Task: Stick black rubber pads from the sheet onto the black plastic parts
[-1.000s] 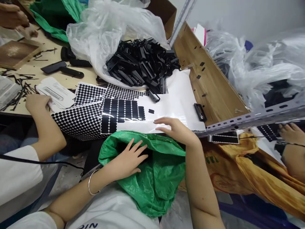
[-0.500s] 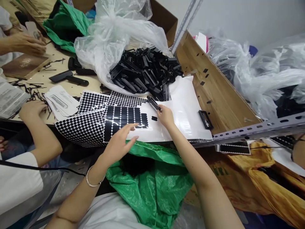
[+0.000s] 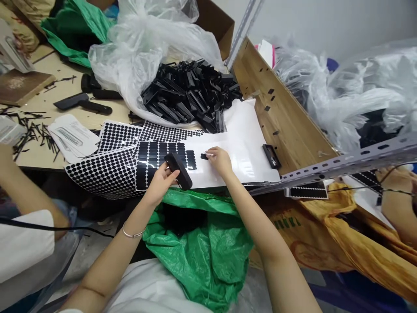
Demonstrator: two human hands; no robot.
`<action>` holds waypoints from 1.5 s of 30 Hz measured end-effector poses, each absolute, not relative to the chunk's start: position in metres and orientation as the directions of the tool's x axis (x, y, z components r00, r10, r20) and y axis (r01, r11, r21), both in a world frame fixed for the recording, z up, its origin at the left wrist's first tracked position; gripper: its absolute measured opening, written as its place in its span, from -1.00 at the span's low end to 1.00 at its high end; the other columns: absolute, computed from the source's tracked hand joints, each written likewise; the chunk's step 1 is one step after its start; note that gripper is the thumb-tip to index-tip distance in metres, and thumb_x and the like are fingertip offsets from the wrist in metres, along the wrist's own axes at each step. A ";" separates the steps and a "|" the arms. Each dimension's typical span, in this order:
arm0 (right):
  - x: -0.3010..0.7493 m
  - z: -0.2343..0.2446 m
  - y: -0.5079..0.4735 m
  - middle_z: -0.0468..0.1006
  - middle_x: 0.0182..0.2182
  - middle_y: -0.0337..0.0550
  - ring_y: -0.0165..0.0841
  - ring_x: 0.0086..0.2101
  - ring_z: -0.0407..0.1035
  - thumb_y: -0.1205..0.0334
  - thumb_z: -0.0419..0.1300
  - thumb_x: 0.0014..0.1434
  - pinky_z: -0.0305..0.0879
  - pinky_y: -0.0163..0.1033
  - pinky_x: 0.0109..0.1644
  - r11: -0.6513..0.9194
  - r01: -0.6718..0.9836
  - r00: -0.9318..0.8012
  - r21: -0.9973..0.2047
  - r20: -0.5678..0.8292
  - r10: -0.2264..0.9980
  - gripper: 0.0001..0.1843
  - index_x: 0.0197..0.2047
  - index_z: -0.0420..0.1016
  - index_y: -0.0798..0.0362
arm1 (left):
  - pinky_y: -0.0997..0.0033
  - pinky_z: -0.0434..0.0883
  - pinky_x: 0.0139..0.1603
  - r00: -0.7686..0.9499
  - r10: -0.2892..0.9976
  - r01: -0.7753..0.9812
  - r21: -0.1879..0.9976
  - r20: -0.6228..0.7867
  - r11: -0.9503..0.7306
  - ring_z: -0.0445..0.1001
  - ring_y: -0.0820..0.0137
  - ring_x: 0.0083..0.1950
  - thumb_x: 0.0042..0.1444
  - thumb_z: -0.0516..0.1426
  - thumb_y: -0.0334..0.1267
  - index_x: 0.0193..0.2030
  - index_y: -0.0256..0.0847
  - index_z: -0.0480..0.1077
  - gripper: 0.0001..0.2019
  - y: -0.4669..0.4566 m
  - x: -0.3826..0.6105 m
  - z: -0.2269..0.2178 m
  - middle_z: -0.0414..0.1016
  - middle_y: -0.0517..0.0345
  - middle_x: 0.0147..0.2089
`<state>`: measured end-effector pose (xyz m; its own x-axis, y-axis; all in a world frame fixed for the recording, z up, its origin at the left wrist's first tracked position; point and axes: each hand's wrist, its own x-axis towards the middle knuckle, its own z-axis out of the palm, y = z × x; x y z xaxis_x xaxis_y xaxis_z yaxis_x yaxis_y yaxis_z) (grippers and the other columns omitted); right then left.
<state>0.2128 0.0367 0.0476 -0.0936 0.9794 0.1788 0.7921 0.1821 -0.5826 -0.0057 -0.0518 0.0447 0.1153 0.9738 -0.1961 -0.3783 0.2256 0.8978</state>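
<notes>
My left hand grips a long black plastic casing, held tilted above the front of the white backing sheet. My right hand has its thumb and fingers pinched at a small black sticker on that sheet. Whether the sticker is lifted at all is hard to tell. Rows of black oblong stickers lie left of it, partly behind my left hand. Sheets of round black dots spread further left. Another black casing rests at the sheet's right end.
Behind the sheet, black plastic parts spill in a heap from a clear plastic bag. A wooden board and a metal shelf rail border the right. An open green sack hangs below the table edge. Co-workers' arms show at both sides.
The black casing has passed from my right hand into my left. My right hand now pinches at the small black sticker. The camera view has shifted slightly.
</notes>
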 end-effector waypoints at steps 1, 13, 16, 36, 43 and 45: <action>0.216 0.044 0.044 0.59 -0.20 -0.10 -0.24 -0.25 0.46 0.40 0.21 0.08 0.39 -0.07 -0.06 0.171 0.795 -0.104 -0.583 0.148 0.984 -0.82 -0.32 0.64 0.00 | 0.31 0.52 -0.17 0.149 0.969 -0.347 0.908 -0.195 0.236 0.54 0.24 -0.07 -0.04 0.30 -0.11 0.04 -0.22 0.33 -0.49 -0.045 -0.007 0.046 0.56 -0.01 -0.09; 0.217 0.042 0.056 0.49 -0.19 -0.17 -0.35 -0.33 0.41 0.28 0.24 0.04 0.30 -0.21 -0.24 0.057 0.858 -0.050 -0.511 0.028 0.998 -0.96 -0.38 0.52 0.01 | 0.36 0.48 -0.26 0.246 0.944 -0.213 0.938 -0.218 0.272 0.56 0.37 -0.36 -0.06 0.31 -0.30 -0.13 -0.29 0.29 -0.62 0.027 0.000 0.026 0.58 0.09 -0.36; 0.214 0.037 0.054 0.48 -0.17 -0.11 -0.29 -0.29 0.42 0.20 0.20 0.10 0.33 -0.17 -0.20 -0.021 0.865 0.064 -0.501 0.068 0.996 -0.89 -0.41 0.48 0.03 | 0.44 0.47 -0.33 0.268 0.949 -0.239 0.943 -0.164 0.230 0.56 0.37 -0.34 -0.11 0.33 -0.25 -0.09 -0.28 0.31 -0.55 0.024 -0.004 0.020 0.59 0.08 -0.31; 0.152 0.044 0.024 0.49 -0.11 -0.11 -0.27 -0.12 0.41 -0.05 0.29 0.04 0.42 -0.09 -0.02 0.046 0.143 -0.079 -0.989 0.035 0.996 -0.72 -0.41 0.50 0.00 | 0.46 0.49 -0.35 0.424 0.899 -0.245 0.941 -0.111 0.232 0.57 0.35 -0.32 -0.14 0.37 -0.21 -0.06 -0.29 0.38 -0.52 0.024 -0.012 0.016 0.58 0.06 -0.30; 0.152 0.045 0.021 0.49 -0.11 -0.10 -0.27 -0.14 0.42 -0.02 0.27 0.07 0.43 -0.12 -0.08 0.079 0.195 -0.068 -0.978 0.067 0.995 -0.74 -0.42 0.50 0.01 | 0.43 0.50 -0.34 0.435 0.892 -0.256 0.932 -0.125 0.255 0.58 0.34 -0.33 -0.14 0.36 -0.23 -0.07 -0.28 0.38 -0.53 0.025 -0.013 0.014 0.58 0.06 -0.31; 0.151 0.046 0.021 0.49 -0.11 -0.09 -0.27 -0.15 0.42 -0.06 0.26 0.07 0.44 -0.14 -0.13 0.086 0.222 -0.066 -0.971 0.073 0.995 -0.71 -0.41 0.49 0.01 | 0.41 0.50 -0.33 0.442 0.889 -0.255 0.932 -0.123 0.256 0.57 0.34 -0.34 -0.13 0.36 -0.24 -0.09 -0.28 0.38 -0.55 0.026 -0.013 0.014 0.58 0.07 -0.32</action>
<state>0.1512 0.0213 0.0456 -0.0664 0.9951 0.0732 0.2217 0.0862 -0.9713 -0.0130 0.0255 0.0140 0.4417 0.8887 -0.1232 -0.2551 0.2560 0.9324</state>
